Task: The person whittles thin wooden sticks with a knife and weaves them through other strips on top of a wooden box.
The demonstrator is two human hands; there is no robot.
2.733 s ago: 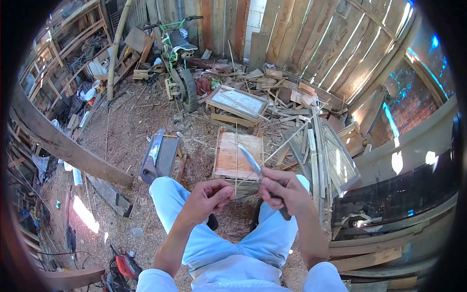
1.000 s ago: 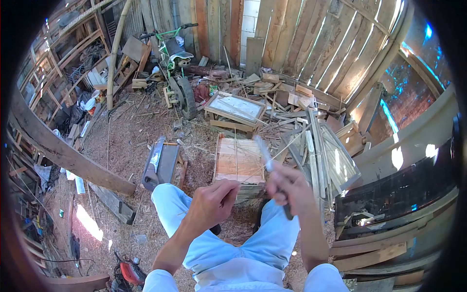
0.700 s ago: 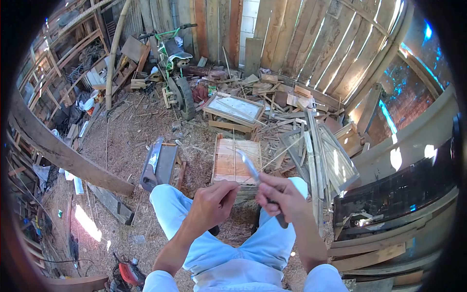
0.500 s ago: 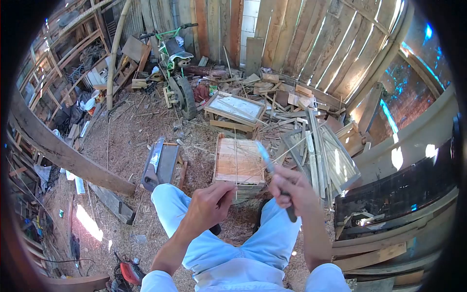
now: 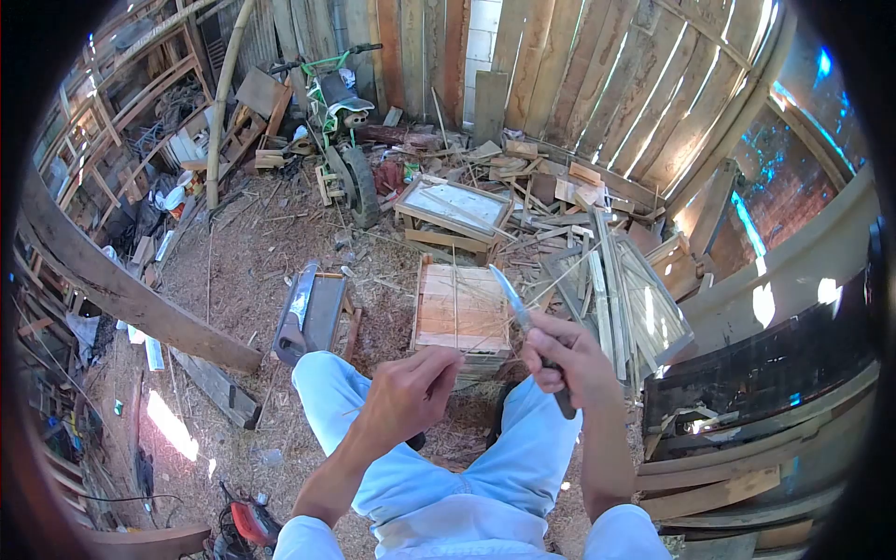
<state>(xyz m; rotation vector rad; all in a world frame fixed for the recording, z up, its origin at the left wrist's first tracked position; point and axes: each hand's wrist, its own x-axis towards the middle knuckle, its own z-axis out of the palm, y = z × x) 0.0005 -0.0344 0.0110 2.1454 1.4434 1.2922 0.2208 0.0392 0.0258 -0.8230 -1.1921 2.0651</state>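
My right hand [image 5: 569,359] is wrapped round the dark handle of a knife [image 5: 511,297], whose bright blade points up and to the left. My left hand [image 5: 415,390] is closed in a pinch at the lower end of a thin wooden stick [image 5: 455,299]. The stick rises away from me over a wooden crate [image 5: 434,317] standing between my feet. The blade is to the right of the stick, apart from it. Thin strips lie across the crate's right side.
A handsaw [image 5: 297,313] lies on a small bench [image 5: 322,308] left of the crate. Behind are a framed box [image 5: 453,205], a scrap wood pile [image 5: 551,187] and a small motorbike [image 5: 350,177]. A red power tool [image 5: 250,523] rests at lower left.
The right hand has shifted slightly right with the knife, and the blade leans further left. My left hand has moved slightly up and right, still pinching the stick.
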